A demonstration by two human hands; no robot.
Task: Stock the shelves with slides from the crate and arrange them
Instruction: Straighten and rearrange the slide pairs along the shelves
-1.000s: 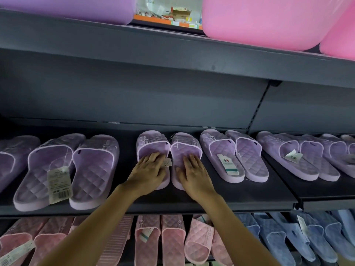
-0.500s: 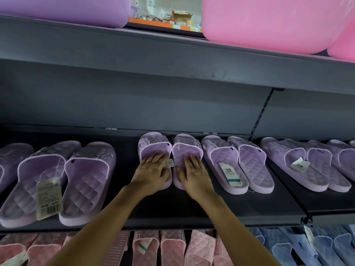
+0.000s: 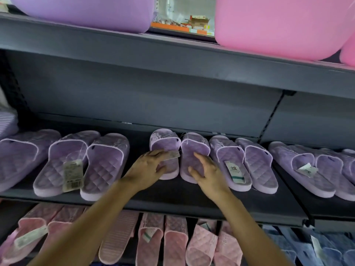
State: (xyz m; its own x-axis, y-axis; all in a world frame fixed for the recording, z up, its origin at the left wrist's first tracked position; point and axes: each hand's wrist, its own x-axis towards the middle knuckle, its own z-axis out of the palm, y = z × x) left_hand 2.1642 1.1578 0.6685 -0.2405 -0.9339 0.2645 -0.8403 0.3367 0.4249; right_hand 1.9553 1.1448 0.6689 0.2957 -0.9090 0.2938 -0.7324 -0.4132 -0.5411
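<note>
A person is standing at a dark grey shelf (image 3: 172, 200) that is running across the middle of the frame, and both bare arms are reaching up from the bottom edge. A pair of lilac quilted slides (image 3: 194, 150) is lying at the centre of this shelf, toes pointing toward the back wall, the two slides side by side and touching.

The left hand (image 3: 148, 169) is lying over the heel end of the left slide of the pair, its fingers reaching to a paper tag (image 3: 172, 155) that is lying across that slide. The hand is blurred, and I cannot tell whether it is pinching the tag or only touching it. The right hand (image 3: 208, 173) is resting on the footbed of the right slide, fingers spread and loose, gripping nothing.

More lilac slides (image 3: 82, 164) are lying in pairs to the left and right along the same shelf, some with tags. Pink slides (image 3: 153, 240) are filling the lower shelf at bottom centre, with blue slides (image 3: 307, 246) at bottom right. Along the top, a bulky purple item (image 3: 86, 12) and a pink one (image 3: 278, 25) are sitting on the upper shelf.
</note>
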